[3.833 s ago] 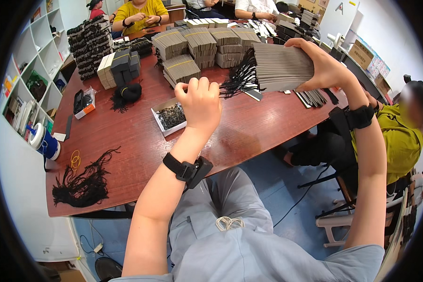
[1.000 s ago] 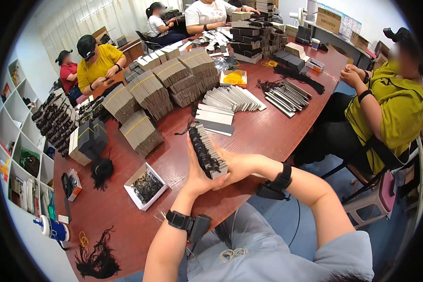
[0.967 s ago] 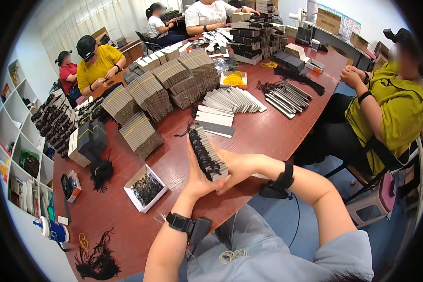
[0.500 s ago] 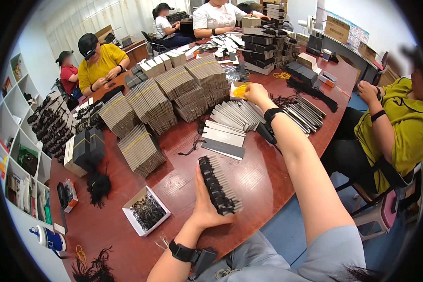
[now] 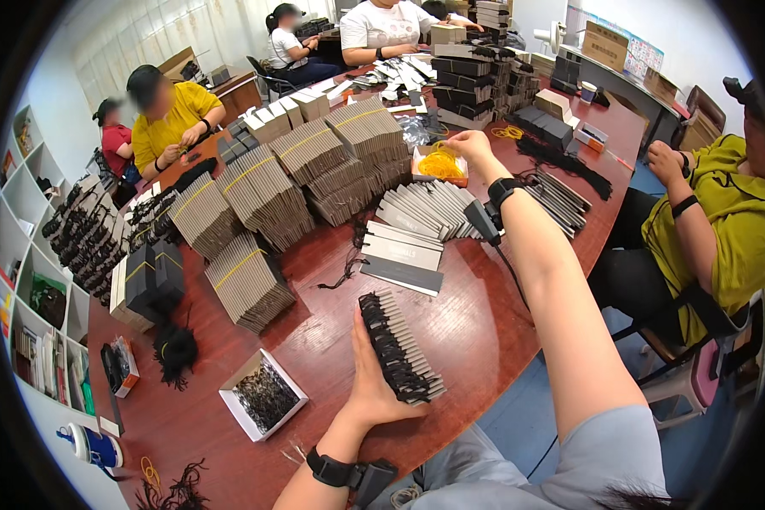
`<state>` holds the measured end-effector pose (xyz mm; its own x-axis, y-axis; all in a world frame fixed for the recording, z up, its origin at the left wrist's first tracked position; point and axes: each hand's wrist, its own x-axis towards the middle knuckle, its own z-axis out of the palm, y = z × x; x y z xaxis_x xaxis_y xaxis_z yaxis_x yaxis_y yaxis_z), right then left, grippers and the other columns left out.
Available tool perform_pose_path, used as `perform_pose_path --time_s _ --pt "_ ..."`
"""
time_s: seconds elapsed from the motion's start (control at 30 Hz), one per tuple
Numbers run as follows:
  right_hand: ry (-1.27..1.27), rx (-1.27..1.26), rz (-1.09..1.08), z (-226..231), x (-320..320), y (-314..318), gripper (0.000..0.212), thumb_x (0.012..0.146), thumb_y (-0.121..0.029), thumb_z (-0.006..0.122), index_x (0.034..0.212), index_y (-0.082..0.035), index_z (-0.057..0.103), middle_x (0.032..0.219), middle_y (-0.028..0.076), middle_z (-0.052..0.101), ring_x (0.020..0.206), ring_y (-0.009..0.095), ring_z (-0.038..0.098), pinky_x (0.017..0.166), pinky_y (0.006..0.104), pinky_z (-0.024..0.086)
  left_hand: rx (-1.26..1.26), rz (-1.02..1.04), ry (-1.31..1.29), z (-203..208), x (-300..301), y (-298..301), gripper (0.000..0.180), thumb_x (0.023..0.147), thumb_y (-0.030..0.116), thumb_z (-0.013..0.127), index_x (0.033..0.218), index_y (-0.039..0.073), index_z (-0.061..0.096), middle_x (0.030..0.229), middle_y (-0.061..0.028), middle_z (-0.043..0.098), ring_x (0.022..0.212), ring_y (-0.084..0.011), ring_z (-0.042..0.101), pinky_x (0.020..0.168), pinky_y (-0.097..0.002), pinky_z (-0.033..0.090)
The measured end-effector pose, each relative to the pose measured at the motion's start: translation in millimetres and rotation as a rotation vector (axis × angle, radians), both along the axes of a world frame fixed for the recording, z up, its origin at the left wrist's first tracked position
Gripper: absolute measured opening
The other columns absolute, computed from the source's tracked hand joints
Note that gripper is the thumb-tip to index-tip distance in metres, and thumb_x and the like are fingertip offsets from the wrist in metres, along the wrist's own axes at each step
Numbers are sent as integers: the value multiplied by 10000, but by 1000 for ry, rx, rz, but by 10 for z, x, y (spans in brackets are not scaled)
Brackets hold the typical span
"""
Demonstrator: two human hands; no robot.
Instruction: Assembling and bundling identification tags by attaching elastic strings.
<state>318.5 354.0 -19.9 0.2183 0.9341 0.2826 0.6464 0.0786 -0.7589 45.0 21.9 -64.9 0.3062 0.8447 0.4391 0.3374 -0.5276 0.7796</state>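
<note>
Our left hand point(image 5: 371, 393) clasps one stack point(image 5: 406, 350), lower centre; our right hand point(image 5: 474, 149), apart, is at one band box point(image 5: 450, 180), upper centre, grip unclear. We face one red table point(image 5: 489, 319); one shelf point(image 5: 76, 306), left.

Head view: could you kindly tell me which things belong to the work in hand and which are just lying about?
Likely part of the work:
- bundle of grey pieces with black cords, in the left hand
- yellow bands, by the right hand
- banded grey stacks

Seemingly just lying about:
- blue-and-white jug
- cup
- cardboard box at the back
</note>
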Motion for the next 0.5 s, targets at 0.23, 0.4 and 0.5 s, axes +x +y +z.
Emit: perform_pose_path --time_s 0.23,0.4,0.5 --pt "679 -9 264 250 65 -299 215 773 -175 607 872 15 622 834 80 650 757 145 612 694 245 461 70 17 38 110 13 -25 1305 393 240 770 1324 -31 -103 1348 -270 96 1244 -412 166 1033 -448 163" --pt "950 -187 412 547 -137 -789 216 768 -143 584 922 6 553 841 86 612 708 141 564 661 255 483 154 -5 -22 89 28 22 1287 433 274 784 1322 -46 -91 1352 -280 94 1250 -416 154 1035 -458 141" --pt "895 -282 480 660 -317 -1058 221 773 -133 580 945 0 541 810 69 583 676 139 546 655 259 487 134 1 -40 92 47 35 1290 446 295 796 1335 -30 -80 1371 -248 94 1276 -368 129 1042 -423 129"
